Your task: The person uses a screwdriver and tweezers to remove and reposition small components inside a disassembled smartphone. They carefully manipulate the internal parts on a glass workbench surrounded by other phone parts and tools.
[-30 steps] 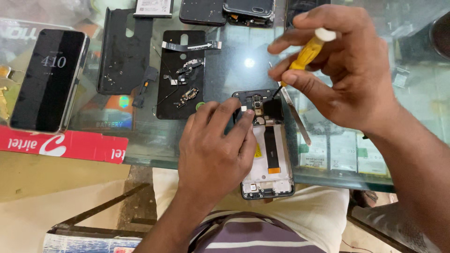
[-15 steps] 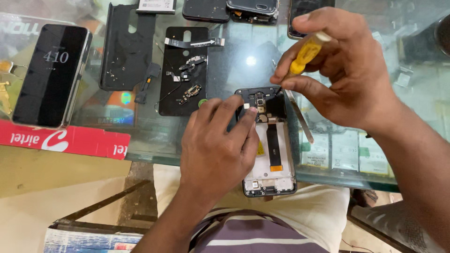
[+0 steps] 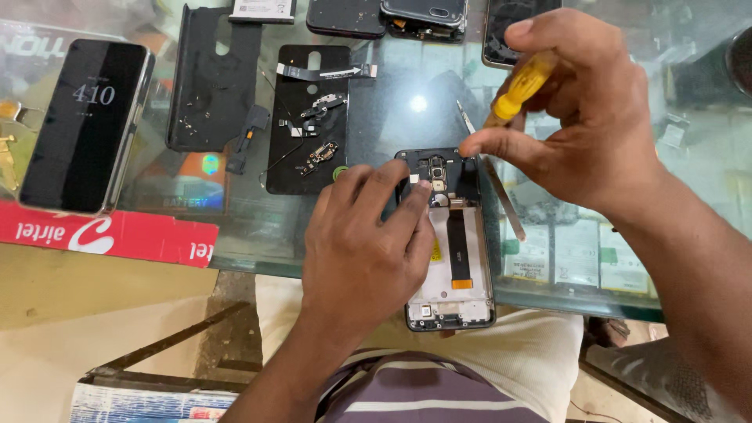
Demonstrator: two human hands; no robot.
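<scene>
**A:** Here, what stage does the figure show?

**B:** A disassembly well under way, in my judgement. The opened phone (image 3: pixel 449 239) lies face down at the near edge of the glass desk (image 3: pixel 392 102), its rear cover already off, so the internal frame, a flat flex cable and the camera module at its upper end are exposed.

**A:** And the hands?

**B:** The left hand (image 3: pixel 362 251) lies flat over the left side of the phone, fingers together, with the fingertips (image 3: pixel 417 205) pressing on the frame beside the camera module. The right hand (image 3: pixel 583 125) is closed in a pinch around a yellow-handled screwdriver (image 3: pixel 520 86), held above the phone's upper right corner. The tip is hidden behind the fingers, so whether it meets a screw cannot be told.

**A:** What evidence is there of completed steps?

**B:** Removed parts lie well apart from the phone: a black back cover (image 3: pixel 307 117) carrying small boards and a ribbon cable, and a second black plate (image 3: pixel 211 78) further left. A metal pry tool (image 3: pixel 493 176) rests just beside the phone's right edge.

**A:** What remains?

**B:** The main board area and the flex cable are yet seated in the frame, so further unscrewing appears outstanding. An intact dark phone (image 3: pixel 84 125) lies at far left, above a red box (image 3: pixel 110 233).
</scene>
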